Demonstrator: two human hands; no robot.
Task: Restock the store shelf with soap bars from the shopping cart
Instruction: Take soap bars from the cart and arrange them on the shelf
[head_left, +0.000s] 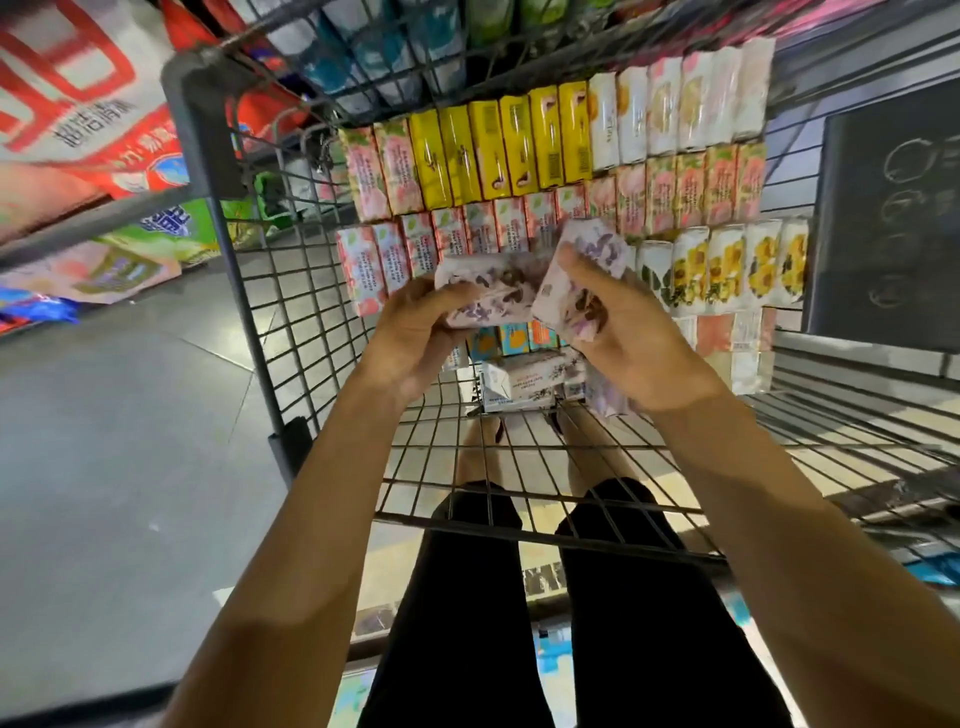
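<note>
I look down into a wire shopping cart (249, 291). Above its middle, my left hand (415, 338) grips a white soap bar with purple flowers (488, 288). My right hand (623, 338) grips a second purple-flowered bar (582, 265), tilted against the first one. Rows of packed soap bars fill the far end of the cart: yellow boxes (498, 150), pink floral boxes (395, 166), and white packs with sunflowers (727, 270). More loose bars (524, 382) lie on the cart floor under my hands.
Large detergent bags (78, 104) lie on low shelving at the left. A dark panel (883, 218) stands at the right. Grey floor tiles (104, 441) spread left of the cart. My legs in dark trousers (467, 597) show beneath the wire floor.
</note>
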